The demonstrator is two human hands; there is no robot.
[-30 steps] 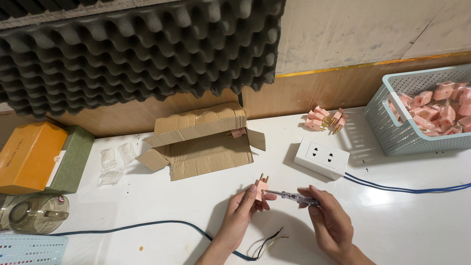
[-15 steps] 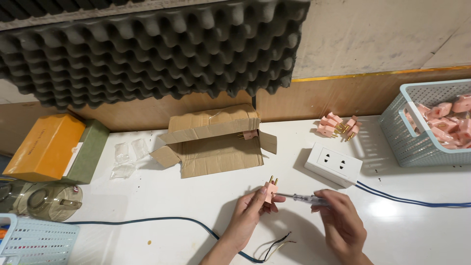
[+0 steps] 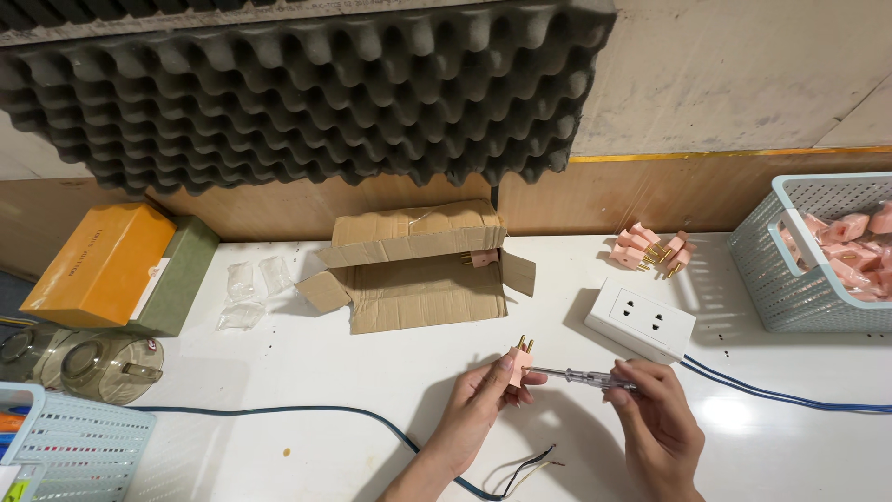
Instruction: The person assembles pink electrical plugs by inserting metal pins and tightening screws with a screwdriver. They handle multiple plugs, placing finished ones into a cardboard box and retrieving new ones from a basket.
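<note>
Containers. Pale blue mesh basket [image 3: 799, 279] at the right edge of the white surface [image 3: 307, 372] holds a heap of pink plugs [image 3: 850, 246]. Open cardboard box [image 3: 413, 270] lies at centre rear, flaps spread; one pink plug [image 3: 483, 259] rests at its right inner edge, brass pins pointing left. A second blue basket [image 3: 70, 451] at lower left shows only a corner; contents cannot be made out. Orange box [image 3: 98, 265] and green box [image 3: 177, 274] stand closed at the left, with two glass jars [image 3: 88, 363] just in front of them.

Loose items. Small pile of pink plugs [image 3: 650, 251] behind the white socket block [image 3: 639, 321]; a blue cable [image 3: 790, 395] runs from the block to the right. Clear plastic bags [image 3: 246, 293] lie left of the cardboard box.

Hands. Left hand [image 3: 478, 414]: fingers closed around a pink plug [image 3: 518, 364], pins upward, held just above the surface in front of the box. Right hand [image 3: 655, 423]: fingers pinched on the handle of a screwdriver [image 3: 581, 376], shaft level, tip touching the plug's side. A dark cord [image 3: 372, 423] with bared wire ends lies below the hands.

Change against earlier frames. Hands, plug and screwdriver keep the same grip and arrangement; the camera view has shifted, so the right basket sits further toward the frame edge and the jars and lower-left basket show more fully.
</note>
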